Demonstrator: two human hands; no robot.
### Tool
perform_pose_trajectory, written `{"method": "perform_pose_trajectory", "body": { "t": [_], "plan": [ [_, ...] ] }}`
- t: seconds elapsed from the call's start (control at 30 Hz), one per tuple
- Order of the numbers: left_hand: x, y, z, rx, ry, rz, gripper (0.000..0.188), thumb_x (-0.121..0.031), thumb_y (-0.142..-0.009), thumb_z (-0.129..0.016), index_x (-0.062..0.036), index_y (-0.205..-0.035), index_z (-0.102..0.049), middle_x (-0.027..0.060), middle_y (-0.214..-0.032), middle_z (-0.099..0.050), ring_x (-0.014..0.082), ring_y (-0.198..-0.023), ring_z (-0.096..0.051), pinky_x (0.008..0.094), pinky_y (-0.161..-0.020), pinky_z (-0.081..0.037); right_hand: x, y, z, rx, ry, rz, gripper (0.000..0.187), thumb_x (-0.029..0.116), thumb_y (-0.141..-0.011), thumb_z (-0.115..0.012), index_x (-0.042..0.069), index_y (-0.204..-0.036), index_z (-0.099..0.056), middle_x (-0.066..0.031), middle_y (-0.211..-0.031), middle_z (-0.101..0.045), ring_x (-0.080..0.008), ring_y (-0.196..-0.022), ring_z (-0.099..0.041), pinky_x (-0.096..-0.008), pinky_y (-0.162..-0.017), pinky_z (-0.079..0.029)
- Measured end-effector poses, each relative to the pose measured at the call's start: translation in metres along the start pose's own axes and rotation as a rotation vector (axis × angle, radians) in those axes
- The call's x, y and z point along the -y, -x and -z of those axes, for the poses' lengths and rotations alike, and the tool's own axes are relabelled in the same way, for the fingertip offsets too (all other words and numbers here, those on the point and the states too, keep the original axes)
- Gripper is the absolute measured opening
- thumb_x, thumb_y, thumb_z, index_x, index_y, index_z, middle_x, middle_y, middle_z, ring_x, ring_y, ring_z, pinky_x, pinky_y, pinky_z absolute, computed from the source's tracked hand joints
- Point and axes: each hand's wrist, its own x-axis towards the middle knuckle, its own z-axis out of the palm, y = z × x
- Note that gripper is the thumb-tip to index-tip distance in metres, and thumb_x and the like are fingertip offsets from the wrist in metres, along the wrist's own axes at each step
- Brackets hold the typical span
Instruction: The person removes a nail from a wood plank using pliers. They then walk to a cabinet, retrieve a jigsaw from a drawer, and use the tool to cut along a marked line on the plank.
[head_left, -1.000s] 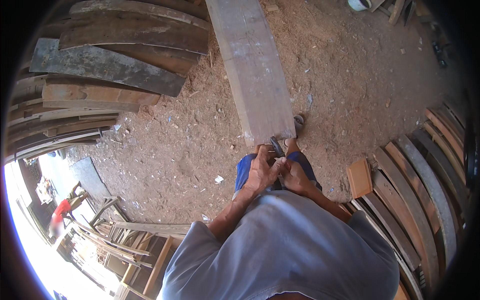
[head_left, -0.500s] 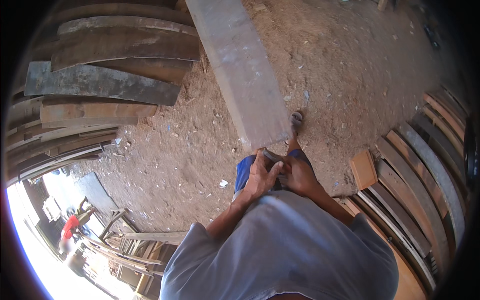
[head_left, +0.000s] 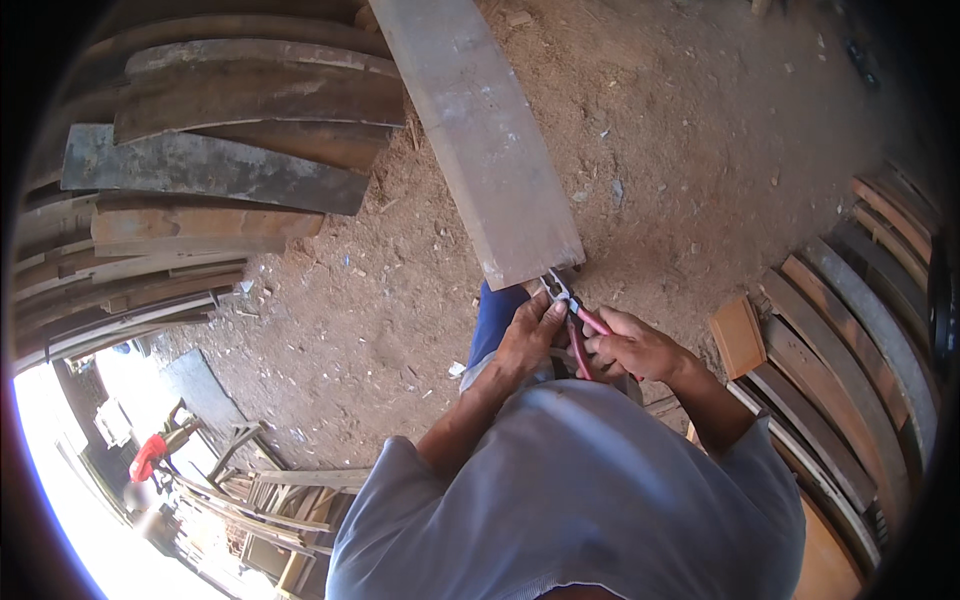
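Note:
A pair of pliers (head_left: pixel 579 345) with red handles and a metal head is in my right hand (head_left: pixel 632 345), its handles spread apart. The jaws point up at the near end of a long wooden plank (head_left: pixel 490 150). Close beside the jaws is my left hand (head_left: pixel 528 335), its fingers curled together with the thumb pressed over them. What those fingers hold, if anything, is too small to make out. The plank stretches away from me toward the top of the view, its near end just beyond both hands.
Stacked boards (head_left: pixel 250 90) fill the far left, and more boards (head_left: pixel 840 340) stand along the right. A small tan wood block (head_left: pixel 738 336) lies beside them. Dirt ground with scattered chips (head_left: pixel 350 330) spreads between. At lower left are timber frames (head_left: pixel 290 500) and a person in red (head_left: pixel 149 458).
My right hand has moved right, away from my left, and the red-handled pliers now show with handles spread. My left hand stays near the plank's end.

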Motion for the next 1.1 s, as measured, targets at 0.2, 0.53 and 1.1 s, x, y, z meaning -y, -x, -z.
{"method": "perform_pose_trajectory", "body": {
  "t": [0.2, 0.53, 1.1],
  "plan": [
    [-0.002, 0.003, 0.006, 0.053, 0.233, 0.168, 0.029, -0.027, -0.105, -0.048, -0.0035, -0.119, -0.057, 0.0023, -0.091, -0.064, 0.0120, -0.078, -0.061, 0.0271, -0.072, -0.050, 0.024, 0.010, -0.020, -0.032, -0.058, -0.032, 0.038, 0.020, -0.098, -0.049, 0.000, -0.129, -0.043, -0.0118, -0.111, -0.059, -0.0198, -0.097, -0.065, -0.0349, -0.077, -0.060],
    [-0.010, -0.013, 0.020, 0.267, 0.374, 0.234, 0.020, -0.027, -0.105, -0.050, -0.0093, -0.105, -0.058, -0.0001, -0.081, -0.062, 0.0091, -0.069, -0.055, 0.0237, -0.064, -0.047, 0.064, 0.014, -0.032, -0.123, -0.080, -0.203, 0.044, 0.019, -0.099, -0.044, 0.002, -0.139, -0.039, -0.0175, -0.124, -0.059, -0.0276, -0.103, -0.066, -0.0443, -0.076, -0.060],
    [-0.007, -0.019, 0.041, 0.340, 0.362, 0.211, 0.027, -0.032, -0.103, -0.052, -0.0067, -0.102, -0.060, 0.0018, -0.083, -0.062, 0.0094, -0.073, -0.055, 0.0264, -0.067, -0.047, 0.089, -0.002, -0.060, -0.248, -0.436, -0.355, 0.038, 0.040, -0.105, -0.043, 0.007, -0.124, -0.049, -0.0046, -0.088, -0.059, -0.0130, -0.067, -0.054, -0.0312, -0.053, -0.047]
  ]
}}
